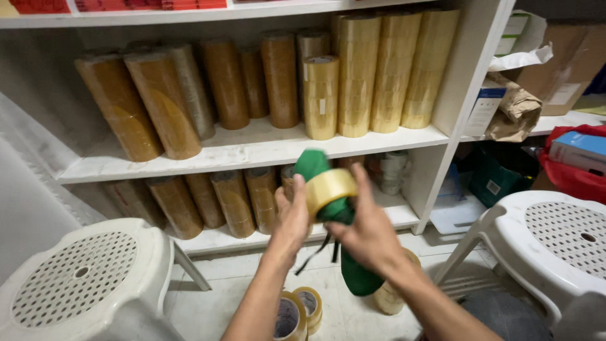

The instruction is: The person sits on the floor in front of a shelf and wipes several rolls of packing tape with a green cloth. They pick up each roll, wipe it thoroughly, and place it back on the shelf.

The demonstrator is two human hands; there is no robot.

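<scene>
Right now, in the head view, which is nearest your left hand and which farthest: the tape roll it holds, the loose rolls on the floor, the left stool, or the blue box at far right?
From the left hand:
1. Tape roll, touching it, around the green cloth.
2. Floor rolls, just below.
3. Left stool, lower left.
4. Blue box, far right.
</scene>
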